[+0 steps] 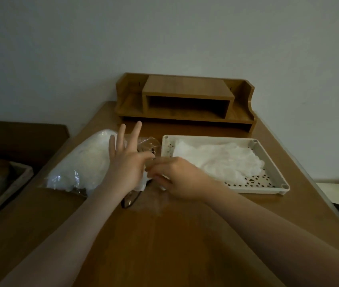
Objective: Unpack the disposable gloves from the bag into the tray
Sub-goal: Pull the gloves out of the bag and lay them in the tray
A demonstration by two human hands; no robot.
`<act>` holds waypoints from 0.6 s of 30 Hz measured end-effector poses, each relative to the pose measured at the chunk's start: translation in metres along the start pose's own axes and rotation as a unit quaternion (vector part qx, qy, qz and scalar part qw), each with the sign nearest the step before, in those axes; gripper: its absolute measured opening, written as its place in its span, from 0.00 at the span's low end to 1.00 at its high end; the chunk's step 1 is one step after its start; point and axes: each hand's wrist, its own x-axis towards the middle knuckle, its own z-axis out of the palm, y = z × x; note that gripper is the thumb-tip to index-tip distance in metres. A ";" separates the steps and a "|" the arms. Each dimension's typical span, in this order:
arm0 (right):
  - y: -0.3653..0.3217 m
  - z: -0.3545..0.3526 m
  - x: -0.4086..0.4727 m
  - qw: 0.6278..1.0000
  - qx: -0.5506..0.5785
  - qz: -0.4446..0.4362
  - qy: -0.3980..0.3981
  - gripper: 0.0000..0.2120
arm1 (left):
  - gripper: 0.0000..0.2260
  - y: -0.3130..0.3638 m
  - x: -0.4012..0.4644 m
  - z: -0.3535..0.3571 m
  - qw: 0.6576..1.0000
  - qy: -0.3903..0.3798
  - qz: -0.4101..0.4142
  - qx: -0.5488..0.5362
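The left hand (126,162) is hovering above the bench (164,235) with its thumb and index finger pinching a thin transparent glove (150,147), while the other three fingers (120,133) are standing straight and spread. The right hand (176,177) is meeting it from the right with curled fingers, pinching the same film at the point where the two hands are touching. The glove is rising as a crumpled, near-clear flap just behind the fingertips; its outline is blurring into the dim light.

The bag (85,162) is lying on the bench to the left of the hands, partly behind the left hand. It is a rounded clear plastic pack, bulging with white folded gloves and showing bright glints on its near end. Its open end is lying under the left wrist, where a dark-edged flap (130,200) is trailing toward the viewer.

The tray (268,158) is sitting flat on the bench just right of the hands. It is a pale rectangular tray with a perforated floor and round corner posts. A loose heap of white translucent gloves (218,160) is covering most of its floor, leaving the perforations at the near right corner bare.

Behind the tray and bag, a wooden desk organiser (185,100) is standing against the wall (164,38). A basket (0,183) is sitting beyond the left edge of the bench; its contents are too dark to identify.
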 end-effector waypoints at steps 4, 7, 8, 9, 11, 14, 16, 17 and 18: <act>-0.013 0.033 0.021 0.990 -0.050 0.095 -0.093 0.13 | 0.16 -0.007 0.000 0.002 0.992 0.027 -0.037 -0.122; -0.023 0.046 0.032 0.978 -0.103 0.157 -0.088 0.15 | 0.17 -0.016 0.002 0.009 0.988 0.018 -0.056 -0.143; -0.025 0.050 0.034 0.976 -0.119 0.161 -0.082 0.14 | 0.17 -0.018 0.002 0.011 0.986 0.014 -0.057 -0.154; -0.027 0.051 0.036 0.975 -0.137 0.158 -0.078 0.13 | 0.18 -0.021 0.001 0.013 0.984 0.012 -0.058 -0.169; -0.025 0.054 0.039 0.971 -0.144 0.173 -0.074 0.09 | 0.19 -0.024 -0.002 0.015 0.981 0.012 -0.057 -0.186; -0.018 0.050 0.041 0.968 -0.043 0.247 -0.026 0.09 | 0.18 -0.029 -0.007 0.016 0.979 0.017 -0.055 -0.194; -0.015 0.040 0.038 0.950 0.067 0.303 0.042 0.09 | 0.16 -0.030 -0.010 0.017 0.979 0.007 -0.054 -0.195; -0.013 0.033 0.035 0.927 0.145 0.336 0.084 0.09 | 0.15 -0.030 -0.011 0.019 0.980 -0.002 -0.056 -0.191; -0.010 0.026 0.032 0.891 0.237 0.367 0.125 0.09 | 0.14 -0.029 -0.011 0.020 0.981 -0.020 -0.060 -0.182</act>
